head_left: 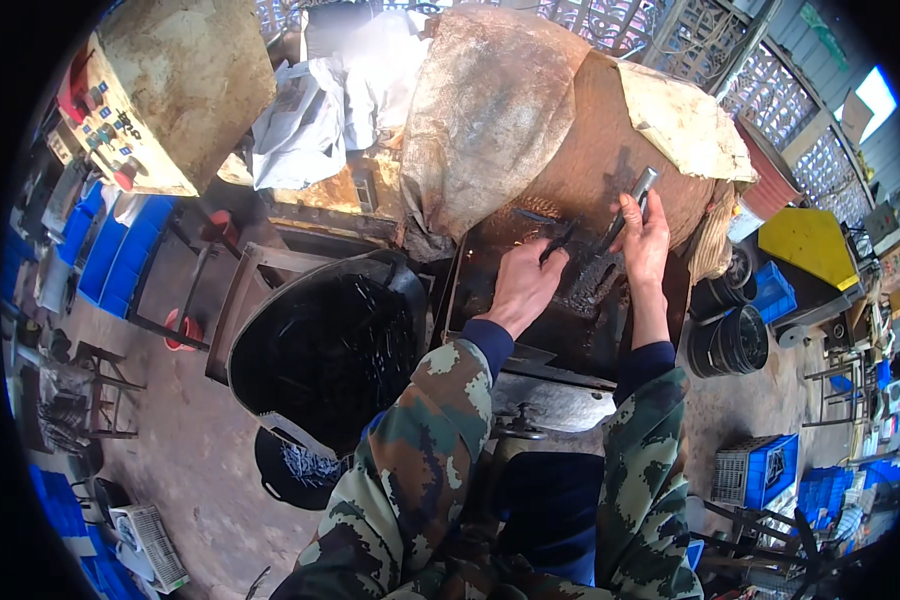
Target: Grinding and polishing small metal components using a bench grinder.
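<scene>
While the person leans over the dark work tray [530,330], both hands are busy at its far edge, up against the sack-covered machine [530,130]. The left hand [523,285] has its fingers curled tight round a pair of dark pliers [558,242], whose tips point toward one o'clock into a heap of small metal pieces [588,282]; that grip looks suited to picking one piece out of the pile. At two o'clock from it, the right hand [647,240] is clamped on a short grey metal bar [630,208], tilted up and away, its lower end near the pliers so the two tools meet over the same spot. Exactly what sits between them I cannot tell. At nine o'clock from the tray stands a big black tub [325,345] full of thin dark parts, close enough to drop things in without stretching. Blue crates [120,250] line the floor farther left, and black buckets [730,340] stand at three o'clock.
</scene>
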`<move>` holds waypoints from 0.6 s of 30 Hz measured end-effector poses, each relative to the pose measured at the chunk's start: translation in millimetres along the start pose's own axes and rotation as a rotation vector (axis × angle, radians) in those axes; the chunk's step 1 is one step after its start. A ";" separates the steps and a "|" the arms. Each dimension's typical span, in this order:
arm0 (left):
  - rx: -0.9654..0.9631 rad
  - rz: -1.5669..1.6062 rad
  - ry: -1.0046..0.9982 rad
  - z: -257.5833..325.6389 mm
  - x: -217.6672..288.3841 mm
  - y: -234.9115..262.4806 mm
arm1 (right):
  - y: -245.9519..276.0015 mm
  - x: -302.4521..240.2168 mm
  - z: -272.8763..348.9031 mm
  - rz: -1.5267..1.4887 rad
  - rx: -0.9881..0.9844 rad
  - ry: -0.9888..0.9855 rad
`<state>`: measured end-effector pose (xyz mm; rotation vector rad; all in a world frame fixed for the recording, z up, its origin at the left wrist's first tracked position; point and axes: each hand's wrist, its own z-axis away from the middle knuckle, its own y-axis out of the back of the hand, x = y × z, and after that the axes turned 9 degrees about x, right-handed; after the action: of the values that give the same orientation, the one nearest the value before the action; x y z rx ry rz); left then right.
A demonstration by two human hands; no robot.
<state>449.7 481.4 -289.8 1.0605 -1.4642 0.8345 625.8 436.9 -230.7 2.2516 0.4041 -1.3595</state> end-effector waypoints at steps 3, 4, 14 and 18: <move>0.006 -0.011 0.022 1.4 5.4 1.6 | 0.2 0.0 -0.4 0.005 0.006 0.003; 0.012 -0.024 0.019 2.3 6.2 1.7 | 0.5 -0.2 0.2 0.005 0.000 -0.001; -0.002 -0.016 0.024 3.3 9.3 0.3 | 0.3 3.2 -1.6 0.013 0.009 -0.006; 0.006 -0.018 0.015 2.0 7.2 0.0 | -2.0 1.8 -0.6 0.001 0.019 -0.007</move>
<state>448.9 478.3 -283.1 1.0679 -1.4384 0.8329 626.1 439.0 -232.6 2.2617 0.3896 -1.3756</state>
